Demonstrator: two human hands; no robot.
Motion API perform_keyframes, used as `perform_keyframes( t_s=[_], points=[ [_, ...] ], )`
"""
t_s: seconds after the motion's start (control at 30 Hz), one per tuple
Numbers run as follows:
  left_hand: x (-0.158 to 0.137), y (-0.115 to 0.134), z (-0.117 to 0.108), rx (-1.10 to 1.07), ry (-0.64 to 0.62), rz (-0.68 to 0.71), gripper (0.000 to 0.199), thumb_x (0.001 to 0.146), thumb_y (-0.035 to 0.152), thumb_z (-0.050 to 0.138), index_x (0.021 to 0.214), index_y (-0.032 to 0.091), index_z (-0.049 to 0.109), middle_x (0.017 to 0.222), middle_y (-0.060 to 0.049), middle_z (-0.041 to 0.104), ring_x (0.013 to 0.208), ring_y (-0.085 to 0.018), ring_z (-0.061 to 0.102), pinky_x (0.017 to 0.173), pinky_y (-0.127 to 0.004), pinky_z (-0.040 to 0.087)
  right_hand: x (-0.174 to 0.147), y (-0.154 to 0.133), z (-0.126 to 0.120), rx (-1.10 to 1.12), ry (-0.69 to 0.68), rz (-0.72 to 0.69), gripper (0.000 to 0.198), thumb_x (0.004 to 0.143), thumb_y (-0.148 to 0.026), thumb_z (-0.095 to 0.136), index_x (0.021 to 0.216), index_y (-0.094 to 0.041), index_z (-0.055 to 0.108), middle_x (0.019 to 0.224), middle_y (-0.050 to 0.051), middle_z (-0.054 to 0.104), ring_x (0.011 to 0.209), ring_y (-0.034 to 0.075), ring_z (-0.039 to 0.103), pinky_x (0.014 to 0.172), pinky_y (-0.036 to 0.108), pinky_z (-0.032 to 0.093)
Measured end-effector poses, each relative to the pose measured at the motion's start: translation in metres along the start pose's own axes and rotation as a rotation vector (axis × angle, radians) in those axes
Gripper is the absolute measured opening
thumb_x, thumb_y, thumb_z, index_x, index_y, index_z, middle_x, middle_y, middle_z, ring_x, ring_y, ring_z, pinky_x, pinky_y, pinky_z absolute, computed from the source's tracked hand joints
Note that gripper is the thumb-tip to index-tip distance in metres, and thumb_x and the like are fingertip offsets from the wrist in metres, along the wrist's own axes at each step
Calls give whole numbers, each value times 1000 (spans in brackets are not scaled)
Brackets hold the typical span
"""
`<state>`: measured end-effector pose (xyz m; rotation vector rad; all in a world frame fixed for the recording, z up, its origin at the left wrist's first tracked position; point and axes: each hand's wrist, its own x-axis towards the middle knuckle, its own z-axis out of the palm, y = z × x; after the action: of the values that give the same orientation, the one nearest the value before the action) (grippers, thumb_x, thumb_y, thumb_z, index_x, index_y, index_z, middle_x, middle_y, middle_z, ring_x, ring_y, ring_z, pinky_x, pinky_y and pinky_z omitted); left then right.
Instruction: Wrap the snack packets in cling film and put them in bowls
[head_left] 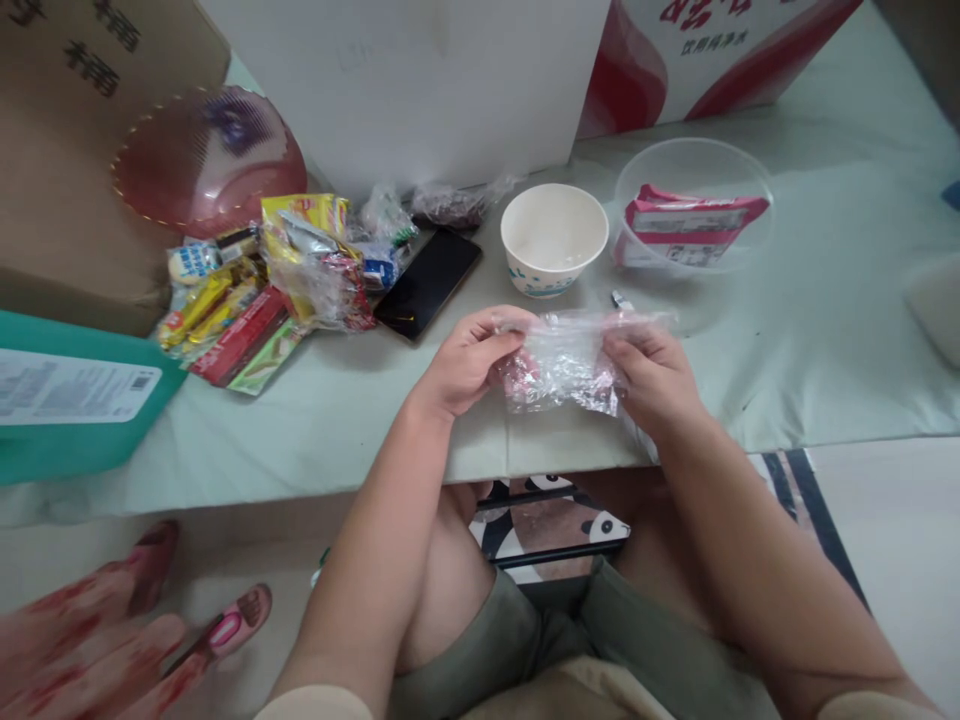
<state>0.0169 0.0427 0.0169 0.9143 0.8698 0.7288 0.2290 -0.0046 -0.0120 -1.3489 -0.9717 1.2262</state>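
A crinkled clear plastic bag point(562, 365) is stretched between my two hands, above the front part of the table. My left hand point(480, 360) pinches its left end, thumb on top. At the other end my right hand point(649, 365) grips it between thumb and fingers. Whether anything lies inside the bag I cannot tell. Just beyond the hands stands a white paper bowl point(555, 235), upright. To its right is a clear plastic bowl point(694, 255) with a pink packet point(690, 225) in it. A black phone point(431, 283) lies left of the paper bowl.
Several wrapped snacks point(315, 270) are heaped at the left, before a reddish bowl point(214, 165). Behind stand a brown carton point(90, 180), a white box point(427, 90) and a red-and-white carton point(697, 60). A green container point(82, 440) is near left. Another person's feet point(240, 615) show below.
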Motion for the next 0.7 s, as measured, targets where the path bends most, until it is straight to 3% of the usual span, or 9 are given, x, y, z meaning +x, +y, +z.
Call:
perform_keyframes(
  t_s=[0.1, 0.2, 0.3, 0.37, 0.43, 0.53, 0.57, 0.63, 0.7],
  points=[
    [-1, 2, -2, -38, -53, 20, 20, 72, 35, 77, 79, 19, 68, 58, 3, 63, 45, -11, 60, 43, -23, 47, -1, -5, 1, 80, 9, -22, 33, 75, -51, 79, 90, -28, 61, 61, -6, 52, 46, 11, 45, 44, 26, 38],
    [1, 1, -5, -14, -64, 14, 14, 72, 30, 73, 74, 17, 70, 66, 0, 66, 53, -10, 62, 51, -23, 51, -1, -11, -1, 144, -22, -12, 32, 72, -50, 79, 81, -27, 59, 62, -3, 54, 50, 14, 52, 49, 29, 43],
    [5, -2, -6, 93, 1, 68, 27, 81, 40, 64, 71, 16, 71, 68, -2, 64, 57, -10, 58, 54, -24, 49, -2, -15, -4, 147, -82, 12, 44, 76, -68, 63, 72, -25, 61, 61, 2, 59, 52, 17, 54, 52, 33, 46],
    [9, -5, -6, 255, 71, 151, 26, 80, 40, 65, 70, 16, 68, 68, -1, 63, 61, -11, 56, 57, -23, 46, -4, -15, -4, 27, -109, 26, 56, 79, -77, 52, 65, -23, 61, 59, 4, 59, 51, 17, 52, 51, 33, 44],
    [12, -7, -6, 396, 124, 211, 14, 73, 30, 71, 76, 17, 67, 71, 1, 62, 63, -10, 54, 60, -23, 44, -5, -14, -4, -201, -104, 16, 51, 81, -69, 60, 61, -22, 57, 58, 2, 58, 51, 14, 49, 50, 29, 39],
    [13, -9, -6, 427, 159, 219, 23, 66, 19, 68, 89, 20, 65, 81, 2, 63, 60, -8, 52, 57, -22, 43, -4, -9, -6, -466, -44, -93, 26, 72, -39, 80, 77, -22, 61, 65, -4, 58, 52, 10, 44, 51, 26, 36],
    [13, -9, -6, 413, 164, 218, 25, 66, 18, 67, 91, 20, 64, 85, 2, 64, 58, -7, 51, 56, -22, 43, -2, -8, -7, -472, -29, -144, 28, 69, -33, 82, 86, -23, 63, 72, -4, 61, 55, 10, 47, 54, 26, 39],
    [11, -9, -6, 386, 150, 215, 28, 65, 17, 66, 93, 20, 63, 92, 1, 65, 56, -6, 50, 54, -22, 43, 2, -5, -13, -374, -9, -218, 42, 67, -30, 85, 104, -25, 64, 91, 0, 67, 70, 13, 59, 64, 27, 48],
    [9, -8, -5, 372, 85, 192, 29, 65, 17, 65, 93, 20, 62, 89, 1, 63, 56, -7, 51, 53, -22, 43, 3, -5, -19, -180, -50, -210, 46, 72, -39, 84, 112, -27, 64, 108, 4, 69, 93, 18, 68, 79, 30, 55]
  ],
)
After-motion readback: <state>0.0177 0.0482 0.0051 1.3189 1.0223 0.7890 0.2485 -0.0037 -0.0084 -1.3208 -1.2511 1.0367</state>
